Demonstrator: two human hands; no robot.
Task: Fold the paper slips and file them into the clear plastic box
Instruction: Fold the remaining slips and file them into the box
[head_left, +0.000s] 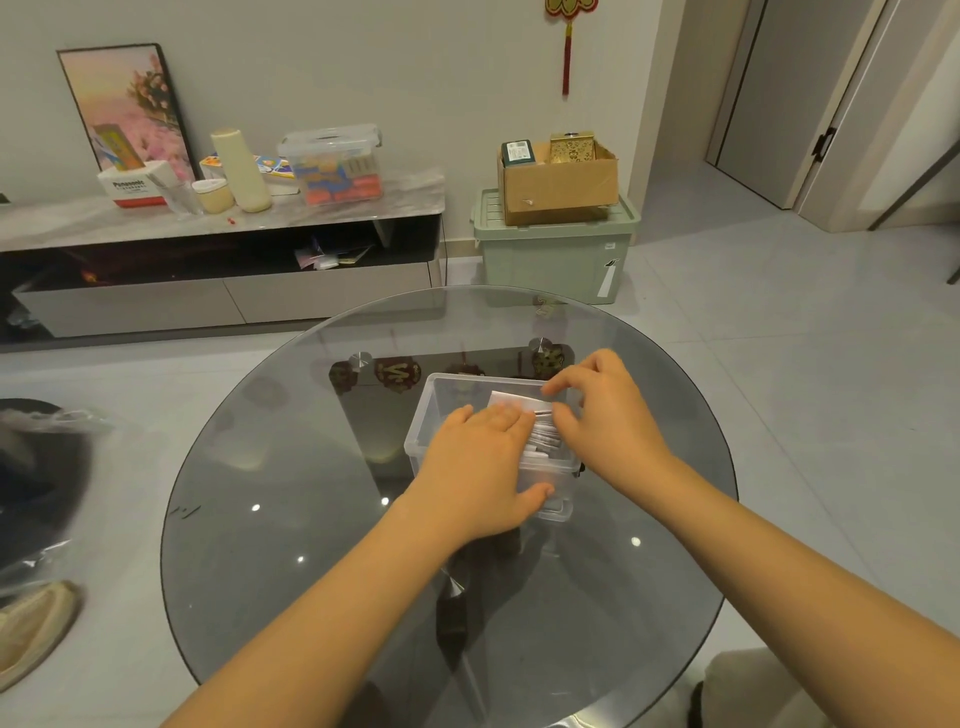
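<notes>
A: Where is the clear plastic box (441, 410) at this moment?

B: It stands on the round glass table (291, 467), a little beyond the middle, and both hands are over it.

A: And the paper slips (543, 439)?

B: They are inside the box, packed in a row on their edges, toward its right side. One white slip lies flatter at the far end.

A: What does the left hand (480, 475) do?

B: It lies flat over the near-left part of the box — fingers straight and together, tips touching the slips, thumb against the near wall. It grasps nothing.

A: The right hand (605, 415)?

B: It is at the right wall of the box with the fingers bent down to the slips. It seems to pinch their top edges, but the fingertips are partly hidden — I cannot tell for sure.

A: Anything else around?

B: Behind the table stands a green storage bin (556, 260) with a cardboard box (561, 189) on top, and a low cabinet (223, 296) on the left.
</notes>
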